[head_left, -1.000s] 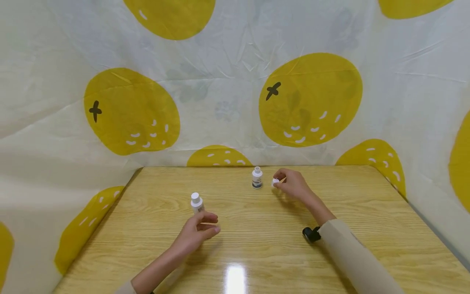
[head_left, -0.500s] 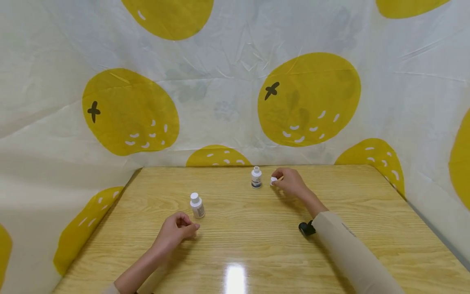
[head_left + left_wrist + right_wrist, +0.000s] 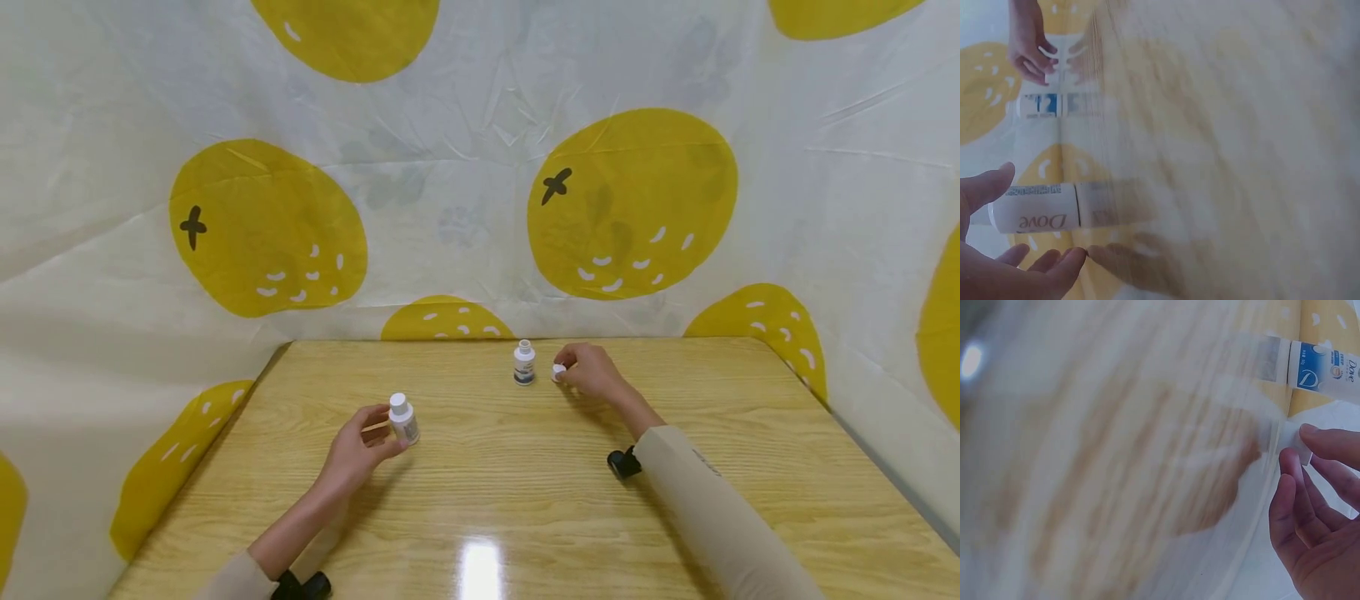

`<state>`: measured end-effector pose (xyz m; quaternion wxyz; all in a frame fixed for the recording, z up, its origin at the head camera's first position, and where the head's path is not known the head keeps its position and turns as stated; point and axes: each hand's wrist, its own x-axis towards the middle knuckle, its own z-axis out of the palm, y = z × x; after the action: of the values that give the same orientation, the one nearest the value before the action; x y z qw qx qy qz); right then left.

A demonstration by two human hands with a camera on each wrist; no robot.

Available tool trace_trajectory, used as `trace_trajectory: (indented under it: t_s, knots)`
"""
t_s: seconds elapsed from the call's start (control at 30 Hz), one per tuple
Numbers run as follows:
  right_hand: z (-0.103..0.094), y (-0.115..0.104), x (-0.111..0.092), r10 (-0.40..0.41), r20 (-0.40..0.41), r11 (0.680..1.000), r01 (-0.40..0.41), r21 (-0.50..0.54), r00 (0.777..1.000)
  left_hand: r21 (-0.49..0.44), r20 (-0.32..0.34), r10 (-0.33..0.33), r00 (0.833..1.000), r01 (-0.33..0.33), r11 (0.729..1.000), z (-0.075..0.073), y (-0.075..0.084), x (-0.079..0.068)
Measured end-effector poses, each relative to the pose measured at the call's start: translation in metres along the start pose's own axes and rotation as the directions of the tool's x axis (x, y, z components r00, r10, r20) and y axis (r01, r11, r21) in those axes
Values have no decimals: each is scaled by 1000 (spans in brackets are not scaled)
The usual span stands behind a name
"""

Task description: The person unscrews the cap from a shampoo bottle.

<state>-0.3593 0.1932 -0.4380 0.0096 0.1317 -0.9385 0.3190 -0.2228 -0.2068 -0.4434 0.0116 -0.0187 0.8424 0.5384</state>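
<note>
A capped white Dove bottle (image 3: 404,423) stands upright on the table at left of centre. My left hand (image 3: 357,450) reaches around it, thumb on one side and fingers on the other. In the left wrist view, a gap shows between the fingertips (image 3: 1075,256) and the bottle. Farther back, a second white Dove bottle (image 3: 524,365) with a blue-marked label stands uncapped, its threaded neck bare. Just right of it, my right hand (image 3: 595,372) pinches a small white cap (image 3: 1297,442) between thumb and fingers, low at the table surface.
The glossy wood-grain table (image 3: 480,475) carries both bottles and mirrors them. A white cloth with yellow fruit shapes (image 3: 450,208) hangs behind the table and along its sides. Black wrist straps with cameras (image 3: 624,463) sit at the cuffs.
My left hand has drawn left from in front of the capped bottle, then moved forward to bring thumb and fingers around it. My right hand stays almost in place with the cap.
</note>
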Motion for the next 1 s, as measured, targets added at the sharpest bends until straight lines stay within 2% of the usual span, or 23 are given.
trace_trajectory:
  t_s: [0.1, 0.7, 1.0]
  knots:
    - [1, 1, 1, 1, 11, 1000, -1, 0, 1000, 3, 9, 18, 1000, -18, 1000, 2, 0, 3]
    - [0, 4, 6, 36, 74, 999, -36, -8, 997, -21, 29, 12, 1000, -11, 1000, 3, -3, 8]
    - [-7, 5, 1, 54, 103, 997, -60, 53, 993, -45, 34, 5, 999, -3, 999, 4, 0, 10]
